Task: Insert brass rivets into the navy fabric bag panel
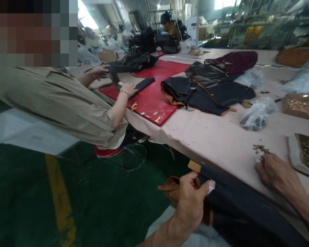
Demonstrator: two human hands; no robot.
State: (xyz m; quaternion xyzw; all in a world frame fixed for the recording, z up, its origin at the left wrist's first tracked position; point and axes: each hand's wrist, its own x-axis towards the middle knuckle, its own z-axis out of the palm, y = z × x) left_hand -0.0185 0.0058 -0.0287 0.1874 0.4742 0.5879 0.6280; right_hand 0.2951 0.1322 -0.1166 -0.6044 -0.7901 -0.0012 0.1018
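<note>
The person's left hand (192, 199) is closed on a dark fabric piece (242, 195), pinching it near its far end between a white-wrapped thumb and the curled fingers. The piece lies low in the head view, along the near edge of the pale-covered table (208, 137) and over the person's lap. Its long axis runs diagonally, from the held end at upper left down to the lower right, where it leaves the view, roughly in line with the table edge. At the held end a tan tab (195, 166) points up and to the left, away from the person; just beside the hand, a brown part (172, 189) sends a narrow strap end out to the left. The right hand (276, 175) rests on the table with its fingers curled in and the tips drawn close together, at the edge of a small scatter of metal pieces (260, 149); whether it has hold of one cannot be told. To its right is an open tray (293, 151) of small metal pieces, and beyond the scatter a clear plastic bag (259, 113). Farther off, a dark bag (216, 91) lies beside a red board (154, 109), where a seated co-worker (74, 103) handles another dark-edged piece (144, 85).
</note>
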